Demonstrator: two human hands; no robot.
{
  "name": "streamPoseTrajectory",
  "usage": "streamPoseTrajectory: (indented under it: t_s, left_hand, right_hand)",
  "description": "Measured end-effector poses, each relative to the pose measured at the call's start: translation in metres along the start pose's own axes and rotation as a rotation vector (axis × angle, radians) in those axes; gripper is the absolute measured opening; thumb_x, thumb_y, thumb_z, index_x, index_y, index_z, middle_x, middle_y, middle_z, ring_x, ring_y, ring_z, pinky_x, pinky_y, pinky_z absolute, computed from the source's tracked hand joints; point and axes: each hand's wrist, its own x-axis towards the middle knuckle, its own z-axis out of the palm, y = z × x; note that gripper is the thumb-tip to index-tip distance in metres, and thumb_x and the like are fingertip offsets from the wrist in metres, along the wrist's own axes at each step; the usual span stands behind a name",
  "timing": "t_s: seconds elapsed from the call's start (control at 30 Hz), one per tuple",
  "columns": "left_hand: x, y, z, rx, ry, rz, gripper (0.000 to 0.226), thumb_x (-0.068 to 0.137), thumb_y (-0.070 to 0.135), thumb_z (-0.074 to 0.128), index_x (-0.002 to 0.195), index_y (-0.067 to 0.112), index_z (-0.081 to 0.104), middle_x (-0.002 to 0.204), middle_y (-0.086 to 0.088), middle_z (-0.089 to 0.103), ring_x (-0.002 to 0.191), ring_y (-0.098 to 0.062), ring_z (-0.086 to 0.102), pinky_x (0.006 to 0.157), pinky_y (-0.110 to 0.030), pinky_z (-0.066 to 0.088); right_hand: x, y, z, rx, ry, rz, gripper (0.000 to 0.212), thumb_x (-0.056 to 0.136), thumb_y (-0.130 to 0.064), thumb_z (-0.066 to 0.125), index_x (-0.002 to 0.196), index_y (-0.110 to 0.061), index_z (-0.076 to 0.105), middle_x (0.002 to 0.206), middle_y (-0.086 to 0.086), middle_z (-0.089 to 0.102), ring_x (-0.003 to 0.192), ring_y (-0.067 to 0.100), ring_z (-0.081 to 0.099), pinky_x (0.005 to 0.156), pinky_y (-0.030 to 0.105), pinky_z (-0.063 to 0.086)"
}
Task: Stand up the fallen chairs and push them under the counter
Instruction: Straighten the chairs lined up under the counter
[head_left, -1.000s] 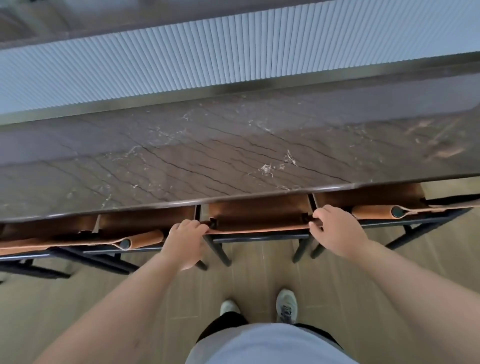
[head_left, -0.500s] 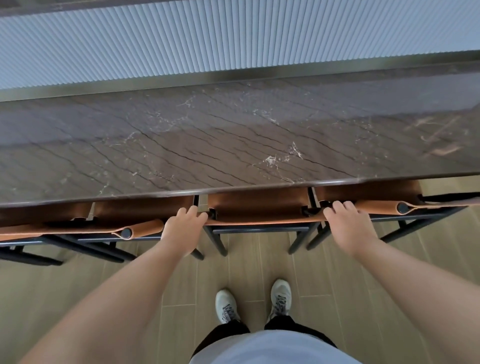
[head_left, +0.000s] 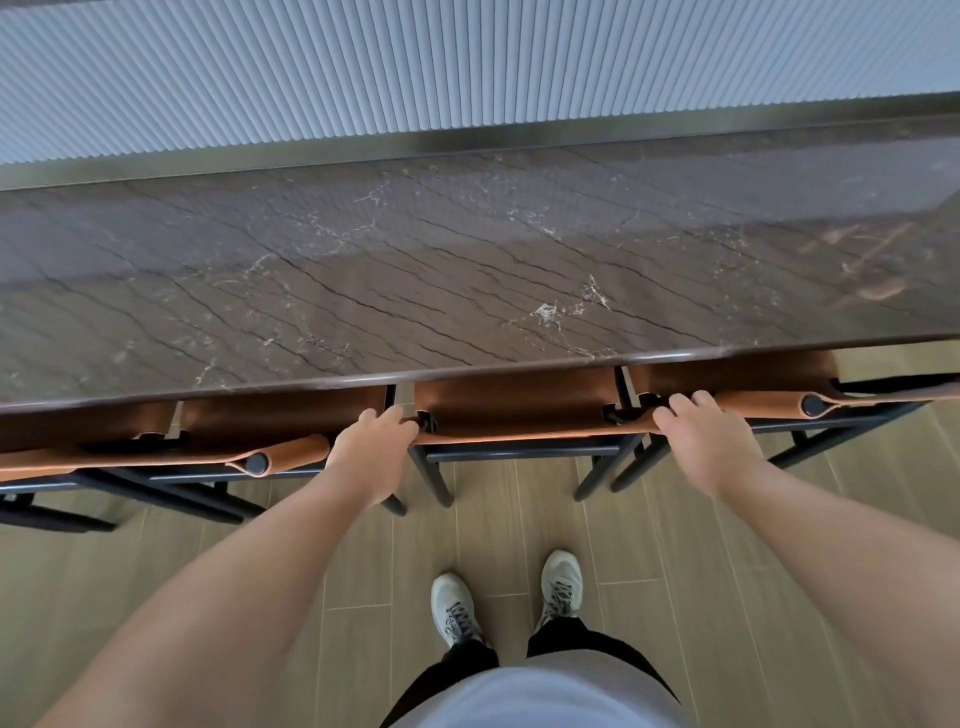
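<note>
Three chairs with brown leather and black metal frames stand upright, tucked partly under the dark marble counter (head_left: 467, 270). The middle chair (head_left: 519, 405) is straight ahead of me. My left hand (head_left: 371, 452) grips the left end of its backrest top, fingers curled over the edge. My right hand (head_left: 701, 441) grips the right end the same way. A left chair (head_left: 249, 431) and a right chair (head_left: 769, 384) flank it closely, each with a rolled leather armrest end showing. The seats are hidden under the counter.
A ribbed pale wall panel (head_left: 467, 67) runs behind the counter, with a metal strip along its base. Wooden plank floor (head_left: 156, 571) lies below. My two feet in pale sneakers (head_left: 509, 597) stand just behind the middle chair's black legs.
The middle chair has slid a little further under the counter with both hands on its backrest. My feet have stepped forward, and the view has tilted down slightly.
</note>
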Motion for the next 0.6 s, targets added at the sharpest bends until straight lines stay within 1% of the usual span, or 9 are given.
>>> streamPoseTrajectory:
  t_s: [0.07, 0.17, 0.27, 0.33, 0.43, 0.5, 0.6]
  left_hand:
    - [-0.002, -0.004, 0.0, 0.0, 0.003, 0.0, 0.03, 0.088, 0.008, 0.055, 0.114, 0.024, 0.055, 0.11, 0.002, 0.047, 0.087, -0.019, 0.036, 0.07, -0.034, 0.05]
    - [-0.007, -0.011, 0.003, 0.011, 0.006, -0.005, 0.029, 0.088, 0.01, 0.056, 0.113, 0.024, 0.055, 0.11, 0.003, 0.047, 0.091, -0.021, 0.042, 0.066, -0.031, 0.044]
    - [-0.014, -0.02, 0.006, 0.002, 0.003, -0.028, 0.026, 0.09, 0.012, 0.053, 0.112, 0.024, 0.056, 0.107, 0.004, 0.046, 0.088, -0.018, 0.037, 0.064, -0.03, 0.04]
    - [-0.018, -0.026, 0.009, 0.005, 0.005, -0.032, 0.024, 0.091, 0.014, 0.054, 0.112, 0.024, 0.056, 0.11, 0.004, 0.047, 0.091, -0.02, 0.042, 0.065, -0.03, 0.04]
    - [-0.022, -0.031, 0.008, 0.002, 0.001, -0.037, 0.025, 0.092, 0.015, 0.054, 0.114, 0.024, 0.056, 0.113, 0.003, 0.049, 0.1, -0.023, 0.047, 0.066, -0.03, 0.039]
    - [-0.024, -0.032, 0.008, 0.002, -0.001, -0.037, 0.025, 0.092, 0.014, 0.053, 0.115, 0.024, 0.056, 0.114, 0.003, 0.048, 0.1, -0.023, 0.047, 0.067, -0.03, 0.038]
    - [-0.026, -0.03, 0.008, -0.004, 0.007, -0.047, 0.025, 0.093, 0.012, 0.052, 0.115, 0.024, 0.056, 0.115, 0.002, 0.048, 0.101, -0.024, 0.047, 0.067, -0.03, 0.039]
  right_hand:
    - [-0.001, -0.003, 0.001, -0.013, -0.011, -0.013, 0.032, 0.089, -0.009, 0.056, 0.117, -0.023, 0.054, 0.112, -0.003, 0.052, 0.106, 0.021, 0.046, 0.067, 0.028, 0.042]
    - [-0.001, -0.01, -0.001, -0.031, -0.023, -0.026, 0.033, 0.09, -0.009, 0.056, 0.119, -0.022, 0.052, 0.117, -0.002, 0.052, 0.109, 0.021, 0.045, 0.065, 0.028, 0.035]
    - [0.001, -0.019, -0.007, -0.032, -0.031, -0.044, 0.032, 0.089, -0.015, 0.061, 0.119, -0.021, 0.052, 0.117, -0.001, 0.052, 0.108, 0.021, 0.045, 0.065, 0.027, 0.037]
    - [0.002, -0.026, -0.01, -0.011, -0.048, -0.037, 0.037, 0.086, -0.023, 0.069, 0.118, -0.021, 0.051, 0.115, -0.002, 0.052, 0.107, 0.02, 0.044, 0.064, 0.027, 0.035]
    - [0.001, -0.034, -0.014, -0.001, -0.066, -0.03, 0.042, 0.083, -0.026, 0.073, 0.119, -0.022, 0.051, 0.112, -0.003, 0.051, 0.105, 0.02, 0.044, 0.063, 0.028, 0.034]
    - [-0.001, -0.035, -0.014, -0.011, -0.065, -0.036, 0.041, 0.084, -0.026, 0.072, 0.12, -0.022, 0.05, 0.11, -0.004, 0.051, 0.104, 0.019, 0.043, 0.061, 0.028, 0.032]
    - [-0.003, -0.035, -0.013, -0.015, -0.048, -0.036, 0.034, 0.088, -0.017, 0.064, 0.119, -0.022, 0.051, 0.108, -0.004, 0.052, 0.1, 0.019, 0.043, 0.059, 0.027, 0.032]
